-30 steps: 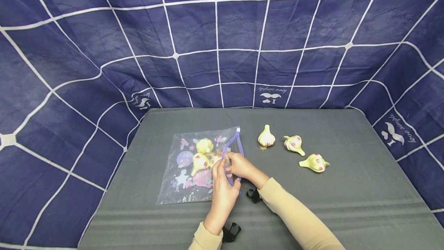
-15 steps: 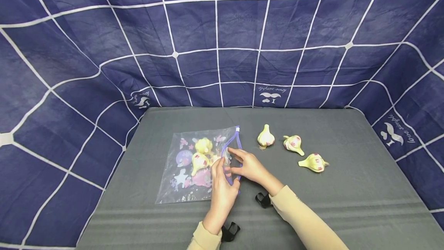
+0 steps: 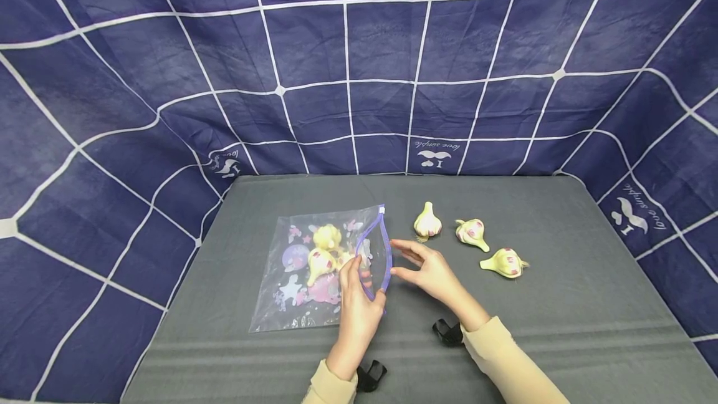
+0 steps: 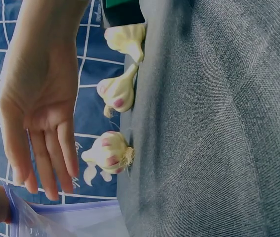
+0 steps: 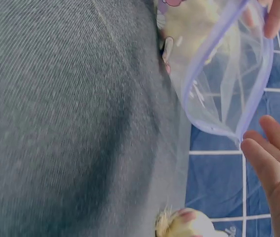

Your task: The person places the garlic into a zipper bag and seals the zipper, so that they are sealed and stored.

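Observation:
A clear zip bag [image 3: 269, 307] with a purple top edge and printed pastel figures lies on the grey table. Through its film show garlic bulbs [image 3: 321, 265], partly covered by prints. My left hand [image 3: 359, 317] holds the near side of the bag's mouth, which gapes; in the right wrist view the purple rim [image 5: 264, 74] is spread wide. My right hand [image 3: 429, 270] is just right of the mouth, fingers spread, nothing in it. The left wrist view shows that right hand [image 4: 43, 113] palm visible. Whether its fingertips touch the rim I cannot tell.
Three loose garlic bulbs lie right of the bag: one upright-looking bulb [image 3: 428, 223], a middle bulb [image 3: 472, 232] and a nearer bulb [image 3: 507, 263]. A white slider [image 3: 381, 209] sits at the bag's far corner. A blue checked cloth [image 3: 381, 111] rises behind the table.
My right hand has drawn back out of the bag to the right, empty, its fingers opening. The left hand stays on the mouth. The loose bulbs have not moved.

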Action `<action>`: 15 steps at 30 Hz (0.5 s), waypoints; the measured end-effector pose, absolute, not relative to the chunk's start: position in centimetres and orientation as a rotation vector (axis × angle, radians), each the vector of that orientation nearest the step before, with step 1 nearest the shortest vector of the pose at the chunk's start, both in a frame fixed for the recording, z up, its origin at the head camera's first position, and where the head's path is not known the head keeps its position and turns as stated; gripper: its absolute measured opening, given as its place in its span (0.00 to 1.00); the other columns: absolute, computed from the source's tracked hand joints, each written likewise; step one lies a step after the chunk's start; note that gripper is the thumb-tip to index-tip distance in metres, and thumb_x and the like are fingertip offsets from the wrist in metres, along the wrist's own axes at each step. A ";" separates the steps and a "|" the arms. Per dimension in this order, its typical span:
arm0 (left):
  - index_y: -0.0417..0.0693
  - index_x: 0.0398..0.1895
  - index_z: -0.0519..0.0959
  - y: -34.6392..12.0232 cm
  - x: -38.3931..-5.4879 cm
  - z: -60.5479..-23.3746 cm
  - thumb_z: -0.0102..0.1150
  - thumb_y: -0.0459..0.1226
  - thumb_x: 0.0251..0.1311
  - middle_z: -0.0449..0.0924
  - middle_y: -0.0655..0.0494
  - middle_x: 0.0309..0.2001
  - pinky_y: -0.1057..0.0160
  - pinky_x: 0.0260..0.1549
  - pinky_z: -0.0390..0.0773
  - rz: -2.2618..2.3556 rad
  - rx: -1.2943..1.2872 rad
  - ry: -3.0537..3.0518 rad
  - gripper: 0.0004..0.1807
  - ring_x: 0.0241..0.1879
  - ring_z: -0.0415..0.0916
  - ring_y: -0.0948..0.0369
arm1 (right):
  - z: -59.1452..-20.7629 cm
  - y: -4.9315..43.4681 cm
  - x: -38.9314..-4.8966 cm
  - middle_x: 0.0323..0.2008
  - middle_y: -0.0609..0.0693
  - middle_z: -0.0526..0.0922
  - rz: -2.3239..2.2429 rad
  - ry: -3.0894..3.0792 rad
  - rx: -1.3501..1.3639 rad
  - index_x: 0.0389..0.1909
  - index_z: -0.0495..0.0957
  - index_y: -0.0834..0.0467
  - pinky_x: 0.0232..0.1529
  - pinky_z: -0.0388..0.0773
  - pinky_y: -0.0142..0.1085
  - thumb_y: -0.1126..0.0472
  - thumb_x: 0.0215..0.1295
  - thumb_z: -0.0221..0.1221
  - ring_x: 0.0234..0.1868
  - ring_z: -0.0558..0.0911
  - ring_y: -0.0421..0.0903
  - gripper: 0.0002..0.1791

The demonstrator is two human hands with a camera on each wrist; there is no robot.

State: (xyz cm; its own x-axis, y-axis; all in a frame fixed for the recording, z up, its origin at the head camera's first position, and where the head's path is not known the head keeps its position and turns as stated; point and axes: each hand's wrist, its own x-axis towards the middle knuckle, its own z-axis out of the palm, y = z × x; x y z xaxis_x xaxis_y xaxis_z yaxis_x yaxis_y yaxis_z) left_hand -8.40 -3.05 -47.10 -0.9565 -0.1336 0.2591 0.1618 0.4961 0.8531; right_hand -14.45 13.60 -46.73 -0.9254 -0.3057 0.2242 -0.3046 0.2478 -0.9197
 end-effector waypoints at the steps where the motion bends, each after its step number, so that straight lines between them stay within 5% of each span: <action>1: 0.29 0.66 0.61 -3.0 -8.4 -47.1 0.63 0.19 0.44 0.61 0.39 0.63 0.59 0.46 0.82 -1.446 -0.021 -2.451 0.41 0.48 0.76 0.52 | -46.7 13.8 -14.3 0.58 0.64 0.79 -1.838 2.484 -0.605 0.59 0.75 0.66 0.62 0.75 0.41 0.66 0.53 0.71 0.60 0.77 0.64 0.31; 7: 0.30 0.66 0.62 -3.0 -8.3 -47.1 0.64 0.20 0.43 0.62 0.39 0.63 0.58 0.44 0.82 -1.429 -0.016 -2.452 0.41 0.45 0.77 0.52 | -46.8 15.4 -13.7 0.58 0.66 0.78 -1.934 2.447 -0.572 0.58 0.75 0.66 0.61 0.75 0.42 0.68 0.54 0.70 0.61 0.78 0.58 0.29; 15: 0.31 0.65 0.64 -3.0 -8.4 -47.0 0.63 0.20 0.42 0.64 0.39 0.62 0.58 0.43 0.82 -1.441 0.002 -2.419 0.40 0.42 0.79 0.52 | -46.6 18.0 -12.8 0.60 0.66 0.77 -2.013 2.441 -0.425 0.59 0.75 0.65 0.58 0.76 0.27 0.67 0.57 0.68 0.59 0.79 0.35 0.28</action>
State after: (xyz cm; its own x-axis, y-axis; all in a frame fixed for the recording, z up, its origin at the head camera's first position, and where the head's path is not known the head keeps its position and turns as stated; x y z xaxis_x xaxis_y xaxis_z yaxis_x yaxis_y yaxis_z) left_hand -8.43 -2.96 -47.02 -0.9472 -0.1652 0.2747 0.1629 0.4898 0.8565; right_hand -12.75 18.04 -46.62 -0.9633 -0.1714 0.2066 -0.2355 0.1702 -0.9569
